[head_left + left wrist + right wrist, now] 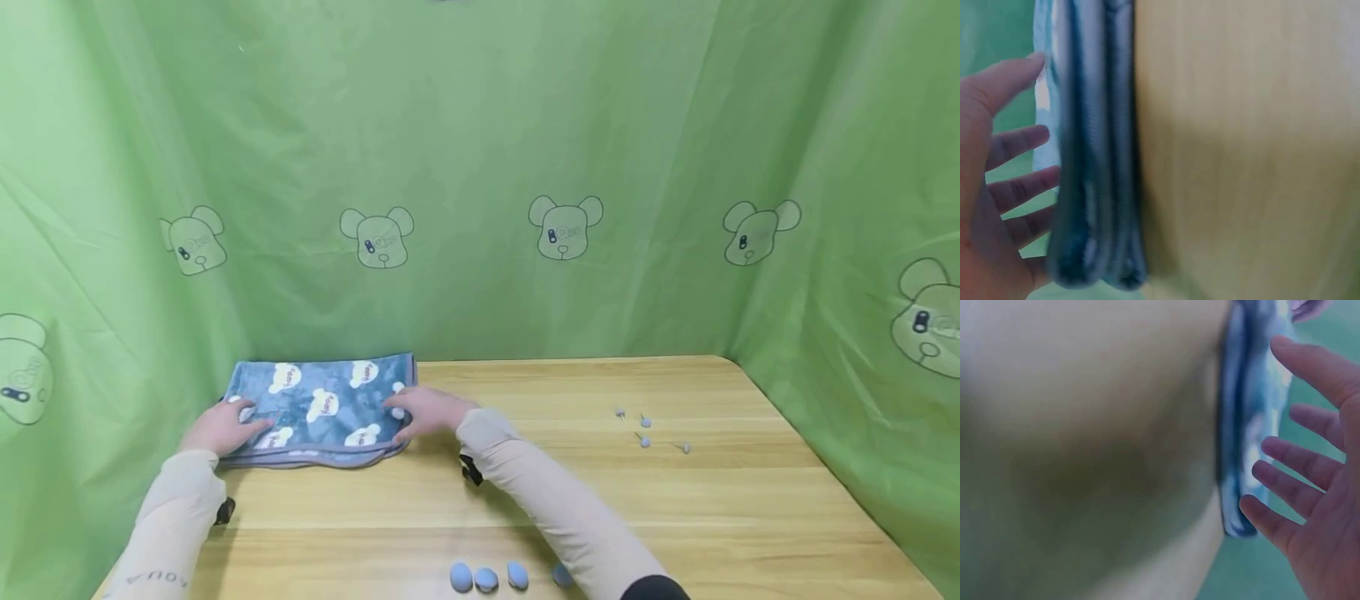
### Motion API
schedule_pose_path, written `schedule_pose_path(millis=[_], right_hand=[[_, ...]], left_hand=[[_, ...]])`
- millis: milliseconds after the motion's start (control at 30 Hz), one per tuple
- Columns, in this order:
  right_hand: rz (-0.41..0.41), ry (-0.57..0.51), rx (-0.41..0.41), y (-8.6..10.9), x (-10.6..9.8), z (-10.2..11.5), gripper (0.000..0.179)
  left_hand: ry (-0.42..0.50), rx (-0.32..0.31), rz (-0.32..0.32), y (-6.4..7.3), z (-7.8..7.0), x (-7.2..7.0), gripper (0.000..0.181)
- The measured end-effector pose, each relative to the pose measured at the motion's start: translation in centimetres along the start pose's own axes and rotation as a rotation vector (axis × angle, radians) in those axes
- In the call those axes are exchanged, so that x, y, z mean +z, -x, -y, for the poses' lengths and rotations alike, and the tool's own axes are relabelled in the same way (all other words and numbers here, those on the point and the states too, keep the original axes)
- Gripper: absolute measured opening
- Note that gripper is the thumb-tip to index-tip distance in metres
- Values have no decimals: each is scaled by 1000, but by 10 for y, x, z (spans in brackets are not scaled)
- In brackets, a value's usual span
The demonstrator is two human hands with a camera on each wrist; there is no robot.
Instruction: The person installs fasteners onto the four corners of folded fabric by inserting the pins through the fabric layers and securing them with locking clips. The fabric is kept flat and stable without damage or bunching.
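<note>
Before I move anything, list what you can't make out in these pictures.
- Head view: the rightmost blue lump, partly hidden by the right sleeve.
- Head view: the stemmed bits, too small to identify.
- Head view: the near edge of the table, cut off by the picture's bottom edge.
- Left wrist view: the rest of the blanket, cut off by the top edge.

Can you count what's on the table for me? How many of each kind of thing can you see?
Folded blanket: 1
Small thin-stemmed pieces: 4
Bigger rounded blue pieces: 4 (one partly hidden by the right sleeve)
Total in view: 9
</note>
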State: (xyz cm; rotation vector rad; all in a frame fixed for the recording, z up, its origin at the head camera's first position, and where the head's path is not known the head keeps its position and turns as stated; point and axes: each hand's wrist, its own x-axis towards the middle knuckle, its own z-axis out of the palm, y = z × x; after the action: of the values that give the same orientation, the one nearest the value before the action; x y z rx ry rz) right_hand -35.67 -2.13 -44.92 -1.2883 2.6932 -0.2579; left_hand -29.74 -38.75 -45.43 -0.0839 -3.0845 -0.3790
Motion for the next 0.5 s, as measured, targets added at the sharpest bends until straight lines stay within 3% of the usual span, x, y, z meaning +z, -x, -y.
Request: schedule_pose_path(millis=[233, 500], right_hand=[[-4, 126, -49, -5, 12, 13, 48], [7, 170, -62, 1, 5, 10, 36]], left_hand=[[11, 2, -11, 2, 4, 8, 55], [-4, 13, -21, 2, -7, 11, 51]])
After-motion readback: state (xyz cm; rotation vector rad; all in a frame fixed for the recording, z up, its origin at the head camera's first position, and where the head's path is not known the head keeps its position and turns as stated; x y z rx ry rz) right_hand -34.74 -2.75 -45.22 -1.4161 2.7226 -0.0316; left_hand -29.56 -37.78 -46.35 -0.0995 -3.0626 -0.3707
